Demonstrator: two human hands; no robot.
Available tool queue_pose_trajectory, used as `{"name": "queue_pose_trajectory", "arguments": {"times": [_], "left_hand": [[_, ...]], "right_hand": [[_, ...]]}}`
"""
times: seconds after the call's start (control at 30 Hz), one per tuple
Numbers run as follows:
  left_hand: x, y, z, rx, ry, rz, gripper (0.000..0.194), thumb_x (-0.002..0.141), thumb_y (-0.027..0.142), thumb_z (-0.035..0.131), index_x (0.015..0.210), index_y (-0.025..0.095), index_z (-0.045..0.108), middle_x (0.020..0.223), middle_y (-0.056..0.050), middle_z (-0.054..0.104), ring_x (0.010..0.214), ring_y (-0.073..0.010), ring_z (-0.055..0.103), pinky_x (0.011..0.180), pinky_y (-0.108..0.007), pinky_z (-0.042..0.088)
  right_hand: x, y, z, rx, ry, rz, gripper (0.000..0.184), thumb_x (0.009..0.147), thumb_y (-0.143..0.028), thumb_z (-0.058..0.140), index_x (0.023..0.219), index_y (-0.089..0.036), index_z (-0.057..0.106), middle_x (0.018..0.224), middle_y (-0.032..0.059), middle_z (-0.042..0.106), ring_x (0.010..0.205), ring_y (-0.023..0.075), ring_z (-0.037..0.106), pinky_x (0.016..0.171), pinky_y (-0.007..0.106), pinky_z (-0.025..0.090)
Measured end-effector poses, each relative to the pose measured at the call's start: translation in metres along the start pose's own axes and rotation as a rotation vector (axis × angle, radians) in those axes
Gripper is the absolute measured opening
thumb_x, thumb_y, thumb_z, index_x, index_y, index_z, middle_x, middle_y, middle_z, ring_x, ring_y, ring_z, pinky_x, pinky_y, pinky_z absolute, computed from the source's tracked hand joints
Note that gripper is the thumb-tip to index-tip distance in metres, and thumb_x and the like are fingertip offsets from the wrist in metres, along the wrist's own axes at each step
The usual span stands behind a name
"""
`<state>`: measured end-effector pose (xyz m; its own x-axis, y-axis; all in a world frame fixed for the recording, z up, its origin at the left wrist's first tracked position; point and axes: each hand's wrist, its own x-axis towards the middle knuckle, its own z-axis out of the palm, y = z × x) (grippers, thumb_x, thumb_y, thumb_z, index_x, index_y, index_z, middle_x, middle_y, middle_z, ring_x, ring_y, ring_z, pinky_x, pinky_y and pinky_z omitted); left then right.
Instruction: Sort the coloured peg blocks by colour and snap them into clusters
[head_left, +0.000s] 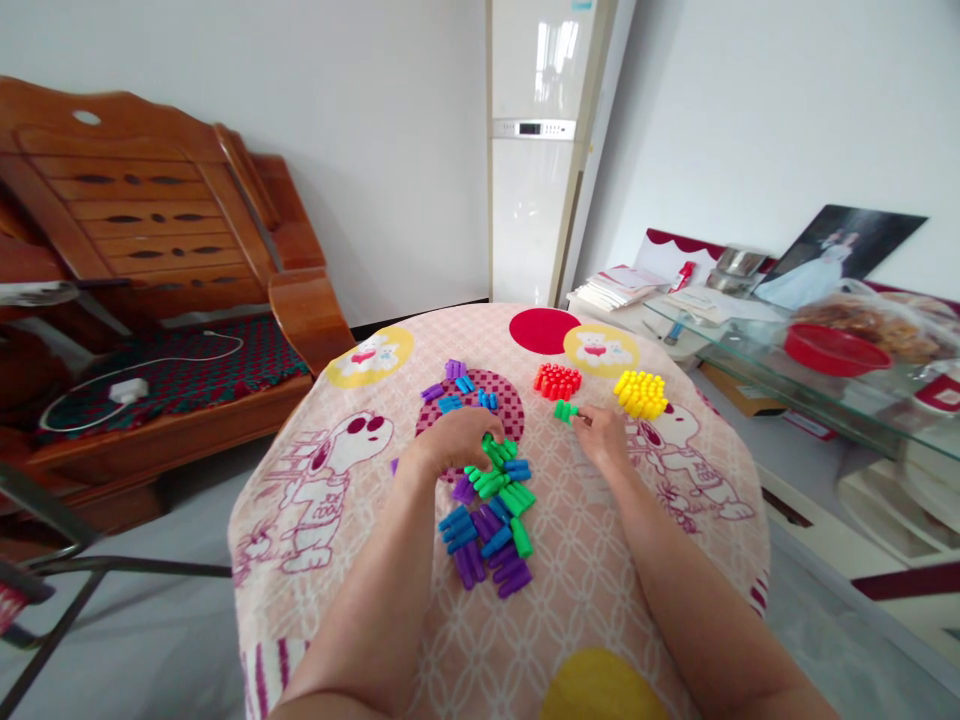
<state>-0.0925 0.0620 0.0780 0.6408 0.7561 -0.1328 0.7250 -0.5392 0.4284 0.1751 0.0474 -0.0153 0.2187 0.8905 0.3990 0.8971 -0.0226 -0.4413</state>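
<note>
My left hand is curled over a loose pile, its thumb and fingers closed around small green peg-like plastic pieces; the fingertips are partly hidden. Blue pieces and purple pieces lie on their sides in the pile nearer me, with more beyond the hand. To the right, my right hand pinches the edge of a small green group of pegs at the tablecloth. Just behind it a tight block of red pegs stands upright. A similar yellow block stands right of that hand.
A patterned pink cloth covers the round table. On the left is a wooden bench with a white charger and cable. A glass-topped stand on the right bears a red bowl, papers and a framed photo. A tall white cabinet unit stands behind.
</note>
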Motion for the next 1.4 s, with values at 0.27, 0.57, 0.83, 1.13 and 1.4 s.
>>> {"name": "queue_pose_trajectory", "arguments": {"times": [0.27,0.57,0.83,1.13,1.4], "left_hand": [[0.008,-0.004,0.012,0.028,-0.074,-0.013,0.056,0.058,0.014,0.072,0.112,0.024,0.066,0.108,-0.003,0.070,0.099,-0.0249,0.064,0.082,-0.028,0.047],[-0.005,-0.010,-0.008,-0.313,0.035,0.050,0.038,0.060,0.020,0.071,0.098,0.022,0.075,0.096,-0.002,0.072,0.083,-0.0191,0.065,0.072,-0.026,0.048],[0.016,-0.010,0.009,-0.695,0.226,0.039,0.017,0.069,0.027,0.069,0.081,0.016,0.073,0.075,-0.003,0.072,0.071,-0.0166,0.065,0.064,-0.025,0.050],[0.045,0.003,0.042,-0.763,0.445,-0.012,0.011,0.075,0.023,0.065,0.077,0.014,0.071,0.068,-0.003,0.071,0.063,-0.0157,0.067,0.060,-0.024,0.052],[0.040,0.008,0.035,-0.736,0.378,0.035,0.011,0.075,0.020,0.064,0.079,0.013,0.071,0.067,-0.003,0.071,0.062,-0.0152,0.067,0.060,-0.024,0.052]], "right_hand": [[0.000,-0.001,-0.004,0.131,-0.032,0.032,0.025,0.083,-0.034,0.056,0.079,-0.023,0.078,0.059,0.0021,0.068,0.057,0.0183,0.059,0.057,0.027,0.039],[-0.001,0.002,-0.018,0.075,-0.005,0.094,0.020,0.078,-0.032,0.061,0.071,-0.022,0.076,0.068,0.0055,0.072,0.067,0.0220,0.065,0.060,0.029,0.042],[-0.006,-0.014,-0.037,0.180,0.118,0.027,0.031,0.081,-0.036,0.060,0.102,-0.018,0.075,0.074,0.0064,0.072,0.070,0.0221,0.065,0.071,0.031,0.048],[-0.034,-0.061,-0.022,0.578,-0.122,-0.192,0.030,0.084,-0.042,0.060,0.067,-0.018,0.062,0.055,-0.0027,0.054,0.052,0.0124,0.050,0.051,0.024,0.037],[-0.014,-0.027,-0.026,0.749,0.194,0.064,0.033,0.081,-0.048,0.064,0.091,-0.017,0.068,0.077,0.0060,0.072,0.066,0.0212,0.067,0.058,0.030,0.053]]}}
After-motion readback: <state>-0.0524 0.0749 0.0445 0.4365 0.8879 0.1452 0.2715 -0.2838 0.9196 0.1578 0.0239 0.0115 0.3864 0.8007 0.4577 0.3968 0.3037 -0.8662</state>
